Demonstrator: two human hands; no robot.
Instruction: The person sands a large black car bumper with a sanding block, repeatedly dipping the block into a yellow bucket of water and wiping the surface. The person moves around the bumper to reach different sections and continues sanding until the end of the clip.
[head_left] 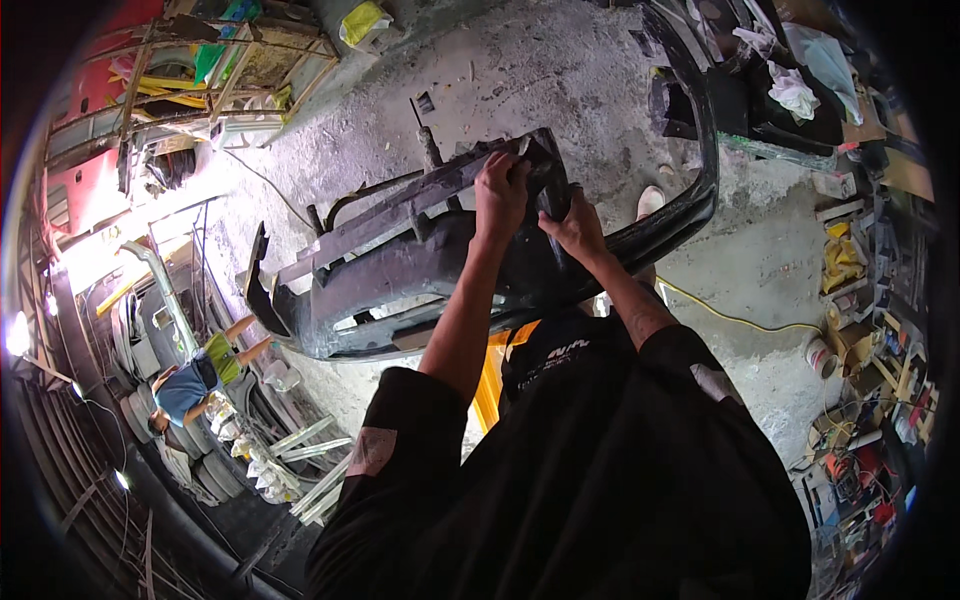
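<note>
Stained concrete floor (740,255): yellow cable (760,325) and white bucket (822,358) toward its right edge, clutter (850,465) heaped beyond, co-worker (190,387) toward its left edge. Black bumper (375,285), dusty and slotted, spans mid-floor between them. Right hand (578,228) clamped on the bumper's edge; left hand (500,195) bunched against its upper side, grip cannot be told.

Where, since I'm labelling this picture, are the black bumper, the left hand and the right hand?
Black bumper (388,277): head view, its broad panel.
Left hand (499,196): head view, back of the hand.
Right hand (579,230): head view, back of the hand.
</note>
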